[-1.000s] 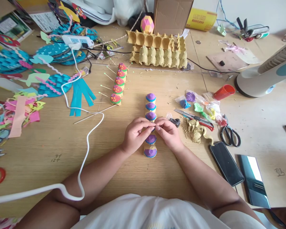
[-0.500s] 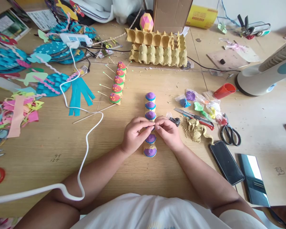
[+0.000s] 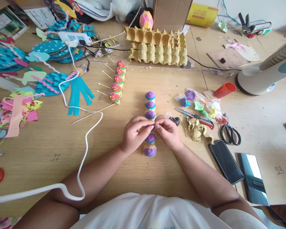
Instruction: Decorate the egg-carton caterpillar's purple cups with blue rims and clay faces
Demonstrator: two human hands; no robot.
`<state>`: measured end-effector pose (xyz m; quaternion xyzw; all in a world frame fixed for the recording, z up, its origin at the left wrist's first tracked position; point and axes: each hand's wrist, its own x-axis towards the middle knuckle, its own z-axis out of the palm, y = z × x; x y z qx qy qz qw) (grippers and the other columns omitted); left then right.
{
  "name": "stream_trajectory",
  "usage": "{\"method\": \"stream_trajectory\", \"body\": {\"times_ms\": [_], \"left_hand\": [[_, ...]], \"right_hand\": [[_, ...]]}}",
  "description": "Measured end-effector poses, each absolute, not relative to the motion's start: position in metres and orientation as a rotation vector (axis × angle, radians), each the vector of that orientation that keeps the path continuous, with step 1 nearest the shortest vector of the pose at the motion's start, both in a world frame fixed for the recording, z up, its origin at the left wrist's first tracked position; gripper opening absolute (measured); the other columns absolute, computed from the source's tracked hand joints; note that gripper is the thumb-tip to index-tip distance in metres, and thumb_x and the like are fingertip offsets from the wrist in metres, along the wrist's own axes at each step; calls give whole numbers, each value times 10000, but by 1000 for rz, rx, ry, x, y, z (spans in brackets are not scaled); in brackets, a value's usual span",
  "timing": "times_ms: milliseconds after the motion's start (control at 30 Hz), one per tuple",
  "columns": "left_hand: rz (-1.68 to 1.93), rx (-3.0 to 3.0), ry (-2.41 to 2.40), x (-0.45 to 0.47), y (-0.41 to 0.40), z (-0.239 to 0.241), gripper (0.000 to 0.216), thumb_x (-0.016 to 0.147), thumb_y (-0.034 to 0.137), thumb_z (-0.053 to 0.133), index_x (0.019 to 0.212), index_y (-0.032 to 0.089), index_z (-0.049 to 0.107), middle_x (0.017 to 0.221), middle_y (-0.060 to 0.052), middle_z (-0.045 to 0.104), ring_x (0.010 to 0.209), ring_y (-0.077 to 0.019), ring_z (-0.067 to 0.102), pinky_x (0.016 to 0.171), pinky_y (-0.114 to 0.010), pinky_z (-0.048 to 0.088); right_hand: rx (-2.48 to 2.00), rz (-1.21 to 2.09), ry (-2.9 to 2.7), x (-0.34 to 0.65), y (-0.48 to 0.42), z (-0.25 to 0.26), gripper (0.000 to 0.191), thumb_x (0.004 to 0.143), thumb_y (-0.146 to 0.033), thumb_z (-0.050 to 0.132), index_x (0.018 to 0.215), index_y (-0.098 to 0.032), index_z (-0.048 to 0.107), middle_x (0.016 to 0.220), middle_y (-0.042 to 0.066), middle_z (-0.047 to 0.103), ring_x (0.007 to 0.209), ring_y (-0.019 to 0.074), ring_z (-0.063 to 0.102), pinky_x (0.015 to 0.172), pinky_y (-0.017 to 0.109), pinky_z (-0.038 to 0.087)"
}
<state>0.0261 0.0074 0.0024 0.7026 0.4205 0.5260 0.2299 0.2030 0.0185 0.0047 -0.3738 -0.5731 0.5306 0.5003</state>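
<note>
A strip of egg carton cups [image 3: 150, 138] stands upright on the table before me, its domes coated in purple clay with blue rims. Above its middle, my left hand [image 3: 136, 132] and my right hand [image 3: 168, 130] meet with thumbs and forefingers pinched together. A tiny dark bit shows between the fingertips, too small to name. The hands cover part of the strip. Just right of my right hand lies black clay in a clear bag [image 3: 174, 119]. Farther left stands a finished-looking strip with red and green domes [image 3: 116, 87], smiling faces and thin sticks.
To the right lie a utility knife [image 3: 200, 119], scissors [image 3: 230, 133], torn carton scraps [image 3: 197, 128], bagged coloured clay [image 3: 200, 106] and two phones [image 3: 227, 163]. A white cable [image 3: 87, 140] crosses the left side. Egg cartons [image 3: 162, 54] sit at the back, a fan [image 3: 257, 74] at right.
Both hands stay pinched together over the purple strip, with barely any movement of the fingers. The whole view has shifted very slightly.
</note>
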Motion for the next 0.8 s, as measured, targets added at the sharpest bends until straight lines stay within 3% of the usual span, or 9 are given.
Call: {"method": "stream_trajectory", "body": {"times_ms": [167, 433, 800], "left_hand": [[1442, 1927, 1175, 26, 7, 3, 101, 963, 215, 702, 1025, 230, 781, 977, -36, 759, 873, -140, 702, 846, -296, 596], [1435, 1949, 1172, 27, 7, 3, 117, 973, 209, 690, 1036, 226, 787, 966, -33, 753, 860, -130, 689, 835, -286, 572], [1457, 1962, 1199, 26, 6, 5, 122, 969, 206, 695, 1041, 230, 791, 962, -30, 755, 889, -136, 706, 849, -286, 587]], "right_hand": [[-938, 1285, -1374, 202, 19, 3, 316, 893, -542, 754, 844, -235, 695, 884, 41, 674, 863, 188, 639, 820, 358, 544], [-871, 1304, -1331, 202, 19, 0, 212, 913, -417, 766, 839, -227, 711, 870, 26, 662, 828, 160, 617, 770, 317, 512], [-908, 1281, -1340, 202, 19, -2, 243, 909, -461, 752, 842, -233, 699, 875, 28, 671, 831, 170, 617, 774, 329, 507]]}}
